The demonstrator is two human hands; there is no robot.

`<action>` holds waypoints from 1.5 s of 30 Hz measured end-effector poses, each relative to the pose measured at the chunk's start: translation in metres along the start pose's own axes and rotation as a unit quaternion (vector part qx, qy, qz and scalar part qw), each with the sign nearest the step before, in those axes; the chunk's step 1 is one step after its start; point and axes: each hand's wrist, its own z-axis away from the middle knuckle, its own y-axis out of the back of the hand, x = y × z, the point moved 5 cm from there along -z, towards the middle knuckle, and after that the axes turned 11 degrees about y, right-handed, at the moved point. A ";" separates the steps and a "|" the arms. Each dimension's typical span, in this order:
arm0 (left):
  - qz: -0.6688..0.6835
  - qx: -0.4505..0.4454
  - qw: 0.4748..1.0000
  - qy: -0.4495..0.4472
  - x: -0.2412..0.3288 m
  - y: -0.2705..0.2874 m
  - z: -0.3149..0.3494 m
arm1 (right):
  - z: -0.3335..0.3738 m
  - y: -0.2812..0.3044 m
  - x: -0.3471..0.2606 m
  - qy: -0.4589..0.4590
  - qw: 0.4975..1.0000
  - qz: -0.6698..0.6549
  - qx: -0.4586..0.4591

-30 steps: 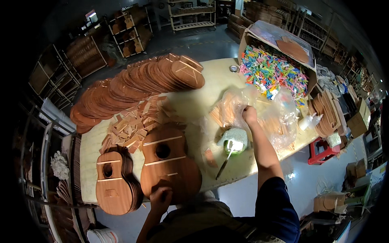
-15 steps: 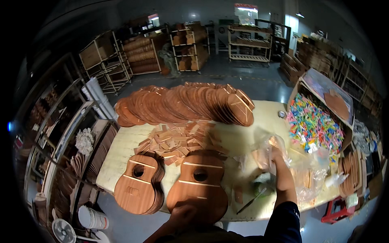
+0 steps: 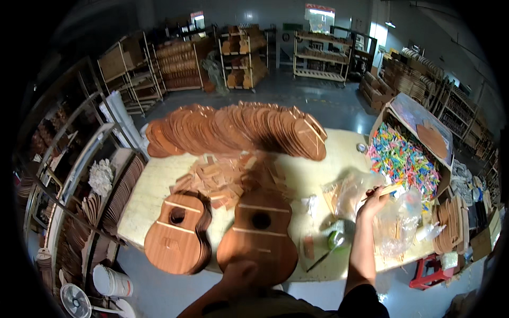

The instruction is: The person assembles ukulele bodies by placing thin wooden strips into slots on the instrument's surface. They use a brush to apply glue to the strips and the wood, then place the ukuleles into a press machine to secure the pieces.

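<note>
the right hand [image 3: 373, 203] is up over the right side of the tabletop [image 3: 342, 142]. its grip is closed on a few thin, pale sticks [image 3: 391, 189], and they poke out past the fingers to the right. a clear bag [image 3: 354, 190] lies just left of this hand, and one more see-through bag [image 3: 401, 225] is to its right.

the left hand [image 3: 241, 271] is at the low end of a brown board [image 3: 264, 212], near the edge of the tabletop. it is in shade, so i cannot tell if its grip is apart or together. the board is shaped like a small guitar top, with a round hole and pale strips across it.

a stack [image 3: 172, 241] of boards like it, but smaller, is just to the left. behind them is a heap of flat wood bits [image 3: 214, 177], then a long row of brown plates [image 3: 233, 130] leaning on each other.

a green pot [image 3: 335, 239] with a dark brush [image 3: 318, 261] is near the right arm. a big box [image 3: 383, 114] full of bright pegs [image 3: 403, 159] is at the far right.
</note>
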 end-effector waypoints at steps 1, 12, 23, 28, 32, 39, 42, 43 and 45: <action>0.018 -0.013 0.999 0.024 -0.005 -0.006 0.001 | 0.023 0.007 -0.024 0.085 0.996 -0.029 0.004; 0.037 -0.075 0.967 -0.241 0.014 0.003 0.016 | 0.316 0.018 -0.066 0.208 0.718 0.153 -0.646; 0.052 -0.017 0.959 -0.279 -0.001 0.022 0.027 | 0.293 0.044 -0.094 0.212 0.722 0.324 -0.573; -0.031 0.058 0.949 -0.310 0.013 0.027 0.021 | 0.302 0.057 -0.098 0.206 0.756 0.321 -0.533; -0.093 0.074 0.943 -0.311 0.013 0.015 0.014 | 0.302 0.056 -0.101 0.208 0.782 0.318 -0.495; -0.039 0.012 0.956 -0.289 0.007 0.004 0.007 | 0.291 0.055 -0.083 0.194 0.788 0.328 -0.484; -0.025 0.004 0.958 -0.286 0.011 0.003 0.001 | 0.281 0.040 -0.073 0.230 0.756 0.345 -0.507; -0.021 0.003 0.957 -0.288 0.012 0.004 0.002 | 0.280 0.039 -0.069 0.224 0.753 0.334 -0.520; 0.002 -0.012 0.969 -0.245 0.011 0.003 0.001 | 0.274 0.036 -0.070 0.225 0.752 0.305 -0.540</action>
